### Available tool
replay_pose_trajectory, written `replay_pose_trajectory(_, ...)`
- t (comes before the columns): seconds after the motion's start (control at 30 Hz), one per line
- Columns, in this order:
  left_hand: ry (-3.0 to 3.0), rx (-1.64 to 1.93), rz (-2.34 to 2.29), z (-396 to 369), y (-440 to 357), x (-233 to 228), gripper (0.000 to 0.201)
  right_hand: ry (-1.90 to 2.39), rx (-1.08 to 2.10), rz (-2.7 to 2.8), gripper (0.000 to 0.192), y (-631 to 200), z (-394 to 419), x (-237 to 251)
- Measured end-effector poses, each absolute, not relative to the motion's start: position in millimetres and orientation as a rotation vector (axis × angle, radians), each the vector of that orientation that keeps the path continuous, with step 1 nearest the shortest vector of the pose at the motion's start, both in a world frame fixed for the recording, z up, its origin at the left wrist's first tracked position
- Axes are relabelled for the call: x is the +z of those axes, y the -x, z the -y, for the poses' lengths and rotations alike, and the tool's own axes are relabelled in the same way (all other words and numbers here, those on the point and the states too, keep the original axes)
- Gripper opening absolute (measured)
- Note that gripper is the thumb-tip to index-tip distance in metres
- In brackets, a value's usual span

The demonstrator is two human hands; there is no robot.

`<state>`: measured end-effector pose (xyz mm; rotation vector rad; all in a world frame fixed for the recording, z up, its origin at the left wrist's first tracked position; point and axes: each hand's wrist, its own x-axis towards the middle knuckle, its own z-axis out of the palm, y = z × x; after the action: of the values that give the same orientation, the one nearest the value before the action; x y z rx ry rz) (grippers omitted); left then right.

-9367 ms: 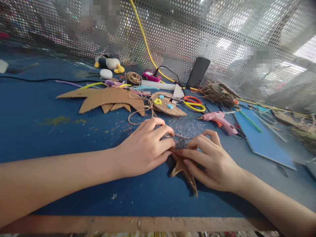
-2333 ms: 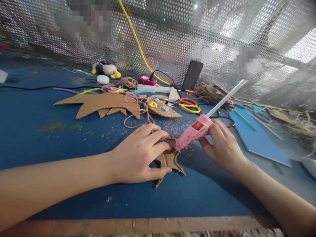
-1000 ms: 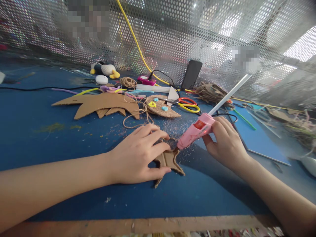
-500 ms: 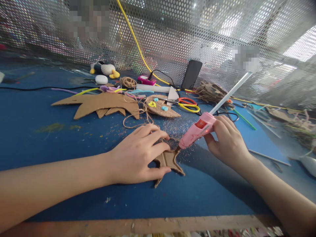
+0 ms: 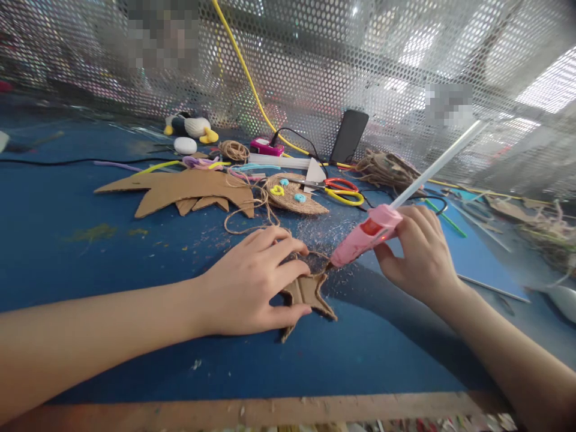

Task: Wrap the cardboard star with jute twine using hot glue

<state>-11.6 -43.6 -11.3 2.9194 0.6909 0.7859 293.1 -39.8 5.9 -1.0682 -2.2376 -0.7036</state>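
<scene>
Cardboard star (image 5: pixel 309 294): small, brown, flat on blue table (image 5: pixel 67 252), near side of scissors (image 5: pixel 344 189). Its left points are hidden under left hand (image 5: pixel 249 285); twine wrap possibly on upper edge, unclear. Left fingers spread, pressing star. Right hand (image 5: pixel 420 255) curled around pink glue gun (image 5: pixel 366 234), nozzle just above star's right point.

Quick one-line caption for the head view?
Left hand pins a cardboard star while right hand aims a pink glue gun at it.
</scene>
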Motion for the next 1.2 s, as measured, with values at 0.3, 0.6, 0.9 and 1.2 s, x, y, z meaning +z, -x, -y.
replay_pose_trajectory(0.3, -2.923, 0.784, -0.684, 43.8, 12.0, -12.3, 0.036, 1.708, -0.579, 1.867, 0.025, -318.2, 15.7, -0.3)
replay_pose_trajectory(0.6, -2.931, 0.788, -0.677, 43.4, 11.9, -11.6, 0.04, 1.823, -0.654, 2.086, 0.034, -321.7, 17.3, -9.0)
replay_pose_trajectory(0.9, -2.947, 0.774, -0.668, 42.7, 11.4, -11.4, 0.037, 0.903, 0.003, 2.566, 0.021, -268.8, 51.6, 5.6)
replay_pose_trajectory(1.2, -2.954, 0.776, -0.661, 43.0, 11.6, -12.3, 0.036, 0.897, 0.053, 2.504, 0.012, -268.8, 48.9, -0.7)
